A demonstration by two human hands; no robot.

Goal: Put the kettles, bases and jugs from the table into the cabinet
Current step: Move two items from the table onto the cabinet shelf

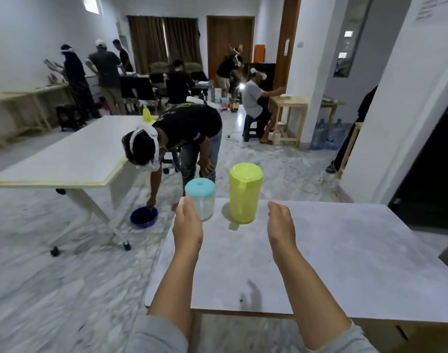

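Two jugs stand upright at the far left corner of the white table (pixel 345 250): a clear jug with a light blue lid (pixel 201 197) and, to its right, a taller yellow-green jug (pixel 245 193). My left hand (pixel 188 225) is against the near left side of the clear jug, fingers curled around it; whether it grips is hard to tell. My right hand (pixel 281 222) hovers over the table just right of the yellow-green jug, fingers loosely curled, not touching it. No kettle, base or cabinet is in view.
A person bends over a blue bowl (pixel 144 217) on the floor just beyond the table's far left corner. A larger white table (pixel 72 159) stands to the left. Other people work at the back. A dark doorway (pixel 434 174) lies to the right.
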